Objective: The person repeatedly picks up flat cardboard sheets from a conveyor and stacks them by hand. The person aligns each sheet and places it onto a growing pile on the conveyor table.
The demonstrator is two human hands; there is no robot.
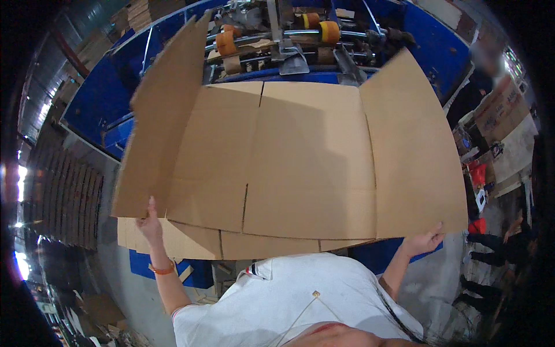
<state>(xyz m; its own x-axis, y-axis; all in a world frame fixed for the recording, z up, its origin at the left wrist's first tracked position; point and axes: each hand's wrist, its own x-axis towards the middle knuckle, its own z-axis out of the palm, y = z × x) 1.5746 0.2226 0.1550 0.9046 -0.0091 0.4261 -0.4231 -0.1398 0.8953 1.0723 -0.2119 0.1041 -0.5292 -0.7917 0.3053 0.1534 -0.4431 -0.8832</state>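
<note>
A large brown cardboard sheet [306, 156], creased and slotted like an unfolded box, spans the space in front of me. Its left and right panels bend upward along the creases. My left hand [150, 227] grips the near edge of the left panel, with one finger pointing up against it. At the near corner of the right panel, my right hand [424, 240] pinches the edge, thumb on top. Beneath the held sheet lies another cardboard piece [193, 240], mostly covered by it.
Beyond the sheet stands a blue machine [95, 104] with shafts and yellow-orange rollers [329, 32]. Stacked cardboard [63, 194] is at the left. At the right are a person in dark clothing [471, 92] and a printed carton [502, 113]. Cardboard scraps lie on the floor.
</note>
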